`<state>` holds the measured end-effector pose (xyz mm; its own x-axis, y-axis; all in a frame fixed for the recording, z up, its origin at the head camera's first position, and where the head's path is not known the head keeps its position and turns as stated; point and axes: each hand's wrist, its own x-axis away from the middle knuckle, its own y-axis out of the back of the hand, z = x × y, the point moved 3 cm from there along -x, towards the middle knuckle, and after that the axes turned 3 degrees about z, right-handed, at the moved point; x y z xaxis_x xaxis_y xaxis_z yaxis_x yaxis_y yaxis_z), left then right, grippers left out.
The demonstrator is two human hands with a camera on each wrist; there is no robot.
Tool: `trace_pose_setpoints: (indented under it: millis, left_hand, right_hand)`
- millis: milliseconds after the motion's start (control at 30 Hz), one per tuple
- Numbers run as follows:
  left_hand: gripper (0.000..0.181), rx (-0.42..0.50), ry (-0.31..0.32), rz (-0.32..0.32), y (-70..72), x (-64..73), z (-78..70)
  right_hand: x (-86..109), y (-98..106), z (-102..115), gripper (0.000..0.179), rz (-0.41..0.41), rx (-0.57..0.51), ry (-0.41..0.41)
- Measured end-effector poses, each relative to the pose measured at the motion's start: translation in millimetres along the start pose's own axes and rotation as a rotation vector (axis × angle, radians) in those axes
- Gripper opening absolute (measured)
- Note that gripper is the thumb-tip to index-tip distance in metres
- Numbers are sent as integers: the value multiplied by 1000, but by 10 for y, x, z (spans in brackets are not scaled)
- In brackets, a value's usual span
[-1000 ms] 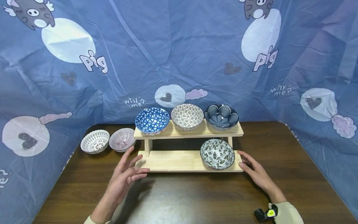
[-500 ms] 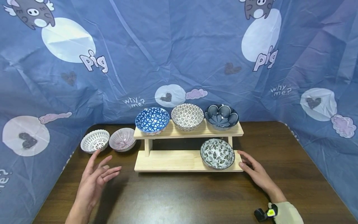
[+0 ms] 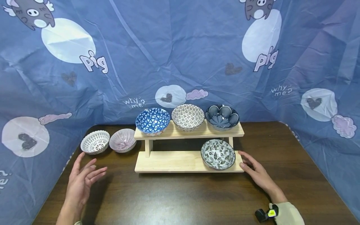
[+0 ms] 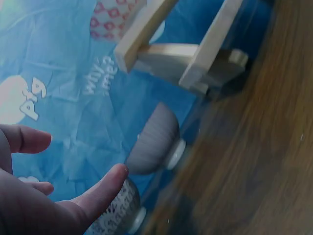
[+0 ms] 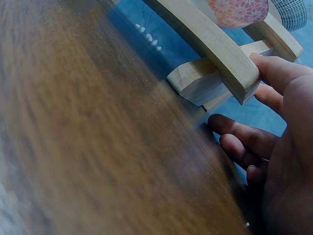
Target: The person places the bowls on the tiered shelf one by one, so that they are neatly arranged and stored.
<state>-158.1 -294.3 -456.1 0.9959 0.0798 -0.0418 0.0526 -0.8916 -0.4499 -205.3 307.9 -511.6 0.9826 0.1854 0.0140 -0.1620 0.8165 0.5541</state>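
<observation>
My left hand (image 3: 80,184) hovers over the table at the left with its fingers spread and nothing in it. Its index fingertip is just below a white bowl with a grey leaf-like pattern (image 3: 95,142). Beside that bowl is a pale purple striped bowl (image 3: 122,140), seen from the side in the left wrist view. My right hand (image 3: 260,176) touches the right end of a two-tier wooden stand (image 3: 168,162) with loosely bent fingers. In the right wrist view the thumb lies against the board's end (image 5: 244,83). A green-and-white floral bowl (image 3: 218,154) sits on the lower board's right part.
The upper board carries a blue triangle-patterned bowl (image 3: 153,121), a beige-and-grey patterned bowl (image 3: 187,117) and a dark blue bowl (image 3: 222,117). A brown wooden table (image 3: 180,200) lies under everything. Blue printed cloth (image 3: 182,47) hangs around its back and sides.
My left hand has left the stand's left end and moved left, to below the white bowl. The right hand stays at the stand's right end, and the bowls have not moved.
</observation>
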Motion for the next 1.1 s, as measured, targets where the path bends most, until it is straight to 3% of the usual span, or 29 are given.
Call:
trace_pose_setpoints:
  millis: [200, 467, 800, 1100]
  left_hand:
    - [80, -49, 63, -110, 161, -100, -8]
    - [80, -206, 165, -251, 349, -290, -39]
    - [75, -314, 292, -360, 425, -548, -32]
    - [75, -294, 313, -407, 489, -687, 1]
  right_hand:
    - [-5, 7, -6, 53, 6, 15, -22]
    - [-5, 12, 4, 53, 12, 22, -29]
    - [9, -11, -13, 53, 3, 24, -19]
    - [2, -12, -7, 53, 0, 8, -7]
